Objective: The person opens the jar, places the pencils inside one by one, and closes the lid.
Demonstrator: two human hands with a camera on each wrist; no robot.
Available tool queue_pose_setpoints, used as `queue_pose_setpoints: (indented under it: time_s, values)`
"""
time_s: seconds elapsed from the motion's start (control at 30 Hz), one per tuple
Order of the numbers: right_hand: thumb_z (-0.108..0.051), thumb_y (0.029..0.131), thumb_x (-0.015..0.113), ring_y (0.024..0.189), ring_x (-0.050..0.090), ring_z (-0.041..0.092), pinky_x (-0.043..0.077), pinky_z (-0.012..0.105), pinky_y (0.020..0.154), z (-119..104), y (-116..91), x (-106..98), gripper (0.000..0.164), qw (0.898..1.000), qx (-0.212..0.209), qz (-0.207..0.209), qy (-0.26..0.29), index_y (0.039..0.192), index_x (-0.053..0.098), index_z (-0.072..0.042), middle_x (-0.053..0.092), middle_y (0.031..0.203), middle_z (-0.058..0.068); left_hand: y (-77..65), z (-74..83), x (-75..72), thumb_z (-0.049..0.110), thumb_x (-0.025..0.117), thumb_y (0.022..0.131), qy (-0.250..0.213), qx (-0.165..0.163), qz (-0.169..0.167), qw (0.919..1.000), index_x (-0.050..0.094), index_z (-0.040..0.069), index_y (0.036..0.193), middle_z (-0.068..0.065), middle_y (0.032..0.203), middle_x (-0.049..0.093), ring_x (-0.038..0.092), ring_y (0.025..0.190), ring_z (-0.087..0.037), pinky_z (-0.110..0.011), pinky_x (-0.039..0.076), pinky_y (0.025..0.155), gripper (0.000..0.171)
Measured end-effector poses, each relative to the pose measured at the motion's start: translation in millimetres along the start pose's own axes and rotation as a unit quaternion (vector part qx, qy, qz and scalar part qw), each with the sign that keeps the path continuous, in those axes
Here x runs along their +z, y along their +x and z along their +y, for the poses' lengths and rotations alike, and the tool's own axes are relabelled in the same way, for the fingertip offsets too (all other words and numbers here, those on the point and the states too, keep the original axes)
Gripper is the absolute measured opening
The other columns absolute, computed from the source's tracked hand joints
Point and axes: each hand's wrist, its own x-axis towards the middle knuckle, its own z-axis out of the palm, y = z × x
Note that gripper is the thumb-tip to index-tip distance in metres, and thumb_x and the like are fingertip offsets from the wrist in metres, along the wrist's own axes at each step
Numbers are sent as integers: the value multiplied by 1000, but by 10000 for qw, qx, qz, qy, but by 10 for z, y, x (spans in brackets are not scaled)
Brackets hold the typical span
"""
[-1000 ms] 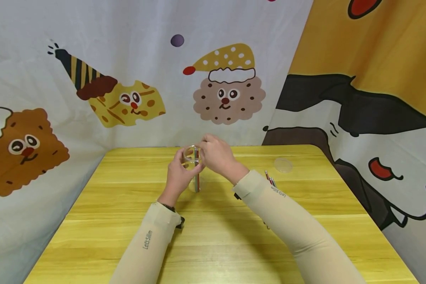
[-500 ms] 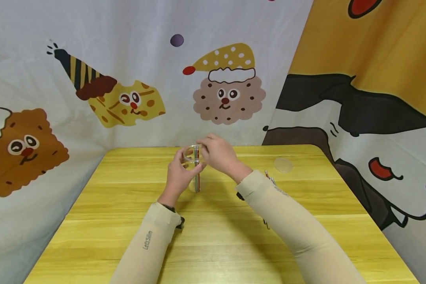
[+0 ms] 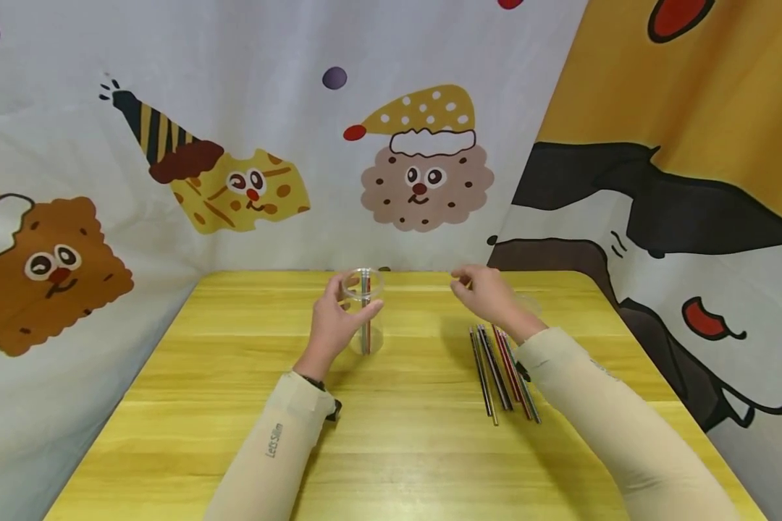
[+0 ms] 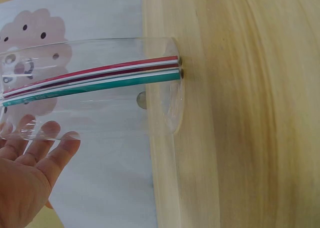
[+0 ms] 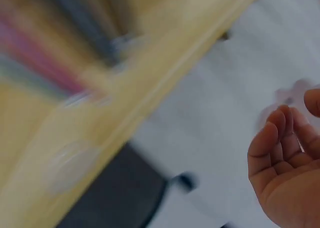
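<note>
My left hand (image 3: 336,318) grips a clear cylindrical jar (image 3: 378,329) near its rim, thumb on the near side. The jar stands upright on the table without a lid. Inside it a few pencils (image 4: 125,74), red, dark red and green with silvery stripes, lean together. My right hand (image 3: 489,295) hovers over the table to the right of the jar, fingers loosely bent and holding nothing. Below it lie several loose pencils (image 3: 495,369) in dark, red and green tones, side by side in a loose row. They are blurred in the right wrist view.
A clear round lid (image 5: 72,163) lies on the table behind the loose pencils; the right forearm partly covers it in the head view. The wooden table (image 3: 391,449) ends at a patterned cloth backdrop (image 3: 274,246).
My right hand has left the jar's rim and moved right, above the loose pencils, which are now uncovered. The left hand stays on the jar. The head view has shifted slightly.
</note>
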Motion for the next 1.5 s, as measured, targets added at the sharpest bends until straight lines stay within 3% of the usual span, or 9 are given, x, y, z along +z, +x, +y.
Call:
queue_pose_setpoints:
  time_s: [0.2,0.4,0.67,1.0,1.27,1.5]
  values:
    - [-29,111,58,111,70,37,59,52,88,618,-332,-123,45,9972,608,-435,6,144,64,0,71,128,23,-5,-15,-30,48,86,90,4,-105,35,9999,48,22,156,-4,151,63,61,129,-27,-53,53,112,81]
    - [-27,108,64,111,70,37,60,52,89,879,-486,-113,45,9936,841,-747,-138,141,65,3,72,127,24,-4,-33,-55,51,86,89,-5,-121,79,9999,49,20,155,-2,149,64,61,130,-27,-52,54,112,82]
    - [-22,104,70,103,74,36,62,49,84,949,-537,-31,42,9872,958,-1204,-414,134,68,8,75,117,25,4,-40,-30,53,85,90,43,-108,49,9999,47,26,156,-2,150,63,62,130,-27,-51,53,113,81]
    - [-16,100,75,100,75,37,62,48,83,977,-565,11,36,9841,1080,-1292,-560,128,70,7,76,115,26,25,-26,-20,49,86,90,-4,-23,42,10000,48,22,156,-7,151,62,62,130,-30,-57,53,112,81]
    - [-14,101,72,102,74,37,62,45,81,1014,-581,11,40,9796,1257,-1455,-580,132,67,9,73,123,30,20,-33,-4,49,86,90,-46,-46,34,10000,48,24,155,-6,150,63,61,130,-30,-57,52,113,79]
    - [-8,97,67,114,69,48,59,54,89,1006,-581,-19,43,9729,1253,-1549,-1175,133,63,15,68,132,35,0,-5,12,47,86,90,39,-73,-3,10000,46,24,157,-4,151,63,61,131,-29,-53,53,113,81]
